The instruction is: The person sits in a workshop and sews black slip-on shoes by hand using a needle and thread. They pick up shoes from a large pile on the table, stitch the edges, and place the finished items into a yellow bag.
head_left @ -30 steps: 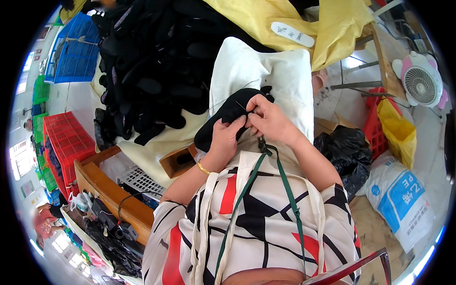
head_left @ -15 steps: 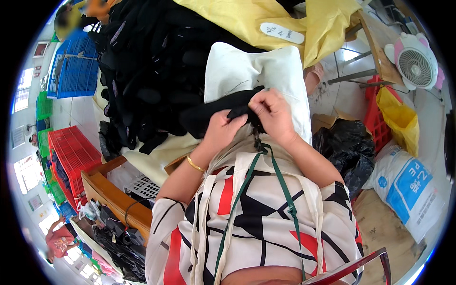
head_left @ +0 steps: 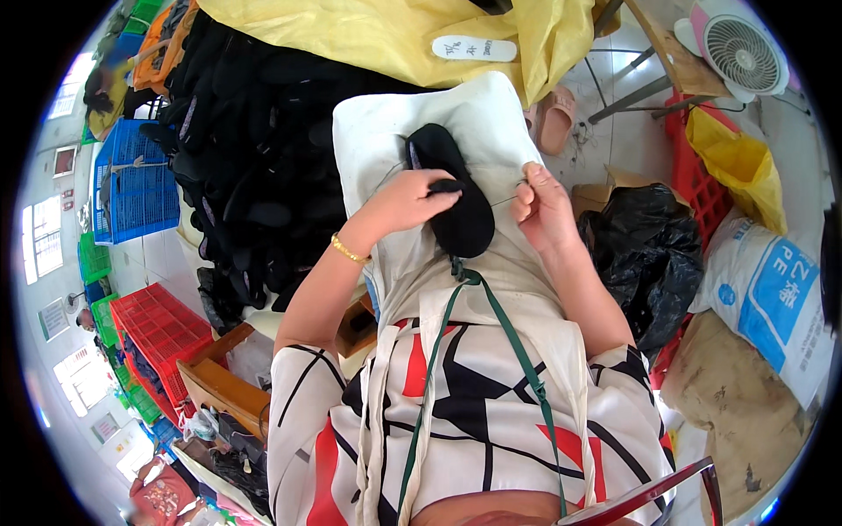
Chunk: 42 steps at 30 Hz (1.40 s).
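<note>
Progress: one black shoe (head_left: 471, 223) on the go, apparently mid-piece. Looks whole in outline, sides and rounded ends all there. Can't confirm how much detail work is done; too fine to read on black. Wouldn't call it finished, with both hands close in and one fastened on. Plenty more by the look of it: big heap of black pieces (head_left: 263, 131) left of the left grip and farther out. Can't sort done from undone in there.

Shoe location: right at the left hand (head_left: 412, 200), running from beyond the grip back toward the waist, lying over white cushion (head_left: 368, 127).

Left grip: closed, pinching black material between thumb and fingers at about mid-length of shoe. Back of hand up, elbow bent, forearm in from lower left, gold bracelet (head_left: 349, 250) just behind the grip.

Right hand (head_left: 544, 202): off the shoe, apart to its right, by cushion's right edge. Thumb and index pressed together, other fingers curled in. Possibly pinching something thin; too small to tell. Forearm up from lower right, elbow bent.

Around the grips: black plastic bag (head_left: 645, 259) right of right hand and nearer the body; pink slippers (head_left: 557, 121) just beyond right hand; white sole-shaped piece (head_left: 474, 48) well beyond both, on yellow sheet (head_left: 351, 22).
</note>
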{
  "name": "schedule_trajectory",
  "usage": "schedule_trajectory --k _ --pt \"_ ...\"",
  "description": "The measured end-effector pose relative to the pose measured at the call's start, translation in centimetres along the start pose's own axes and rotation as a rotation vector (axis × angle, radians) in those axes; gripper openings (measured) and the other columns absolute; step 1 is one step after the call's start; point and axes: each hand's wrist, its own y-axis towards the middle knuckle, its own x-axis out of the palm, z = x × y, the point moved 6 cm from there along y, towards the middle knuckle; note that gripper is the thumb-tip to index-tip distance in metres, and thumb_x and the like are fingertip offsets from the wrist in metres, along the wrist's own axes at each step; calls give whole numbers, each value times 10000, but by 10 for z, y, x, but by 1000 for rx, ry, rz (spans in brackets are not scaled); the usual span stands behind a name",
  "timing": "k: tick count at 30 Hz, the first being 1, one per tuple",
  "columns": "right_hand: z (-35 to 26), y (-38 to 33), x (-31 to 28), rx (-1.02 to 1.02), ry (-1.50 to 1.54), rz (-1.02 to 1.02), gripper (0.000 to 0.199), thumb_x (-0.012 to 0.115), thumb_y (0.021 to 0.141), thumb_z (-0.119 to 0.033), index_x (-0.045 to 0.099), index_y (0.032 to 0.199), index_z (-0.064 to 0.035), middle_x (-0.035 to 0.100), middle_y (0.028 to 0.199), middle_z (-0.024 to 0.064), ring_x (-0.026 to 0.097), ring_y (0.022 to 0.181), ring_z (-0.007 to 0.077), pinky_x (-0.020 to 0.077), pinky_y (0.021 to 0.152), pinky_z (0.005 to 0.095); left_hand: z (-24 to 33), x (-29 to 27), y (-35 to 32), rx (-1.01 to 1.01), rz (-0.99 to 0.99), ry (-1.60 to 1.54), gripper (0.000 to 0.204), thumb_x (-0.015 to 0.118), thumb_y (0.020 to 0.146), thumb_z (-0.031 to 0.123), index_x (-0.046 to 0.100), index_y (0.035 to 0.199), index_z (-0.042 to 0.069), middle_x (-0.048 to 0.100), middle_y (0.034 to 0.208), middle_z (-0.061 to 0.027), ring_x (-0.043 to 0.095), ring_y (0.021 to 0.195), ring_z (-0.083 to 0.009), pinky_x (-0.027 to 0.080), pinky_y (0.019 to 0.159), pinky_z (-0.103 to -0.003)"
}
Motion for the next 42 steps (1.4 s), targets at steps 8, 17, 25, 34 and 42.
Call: schedule_trajectory --k 8,17,25,34,42 --pt "17 1 -7 23 -110 -5 161 607 997 -243 569 960 -91 518 629 -4 449 483 109 377 475 244 -17 11 -45 -71 331 -209 235 643 932 214 656 973 -17 569 685 -84 512 621 -143 438 609 -283" --pt "20 4 5 38 -173 -10 139 602 998 -214 573 980 -79 470 627 -14 418 503 101 343 480 239 -16 5 -51 -38 215 -97 274 682 898 241 601 951 -15 562 692 -100 487 590 -179 446 601 -321" --pt "-2 0 5 -4 -161 44 125 600 999 -203 571 964 -87 427 634 -34 365 514 75 309 481 224 -18 41 -66 -250 364 -526 212 709 908 180 601 977 11 582 774 -14 542 635 -78 455 562 -248" --pt "-30 -6 3 -164 -90 12 125 589 1008 -193 585 995 -69 476 669 -26 428 576 75 359 541 225 -38 57 -74 -390 431 -798 198 656 956 191 590 1023 16 618 803 -32 592 655 -75 483 525 -205" --pt "15 -24 20 31 -537 -191 111 603 1000 -164 619 1046 -64 609 739 -12 550 633 52 441 582 207 -39 66 -72 -485 356 -1301 222 583 998 220 645 1047 12 705 893 -100 673 688 -160 533 536 -237"
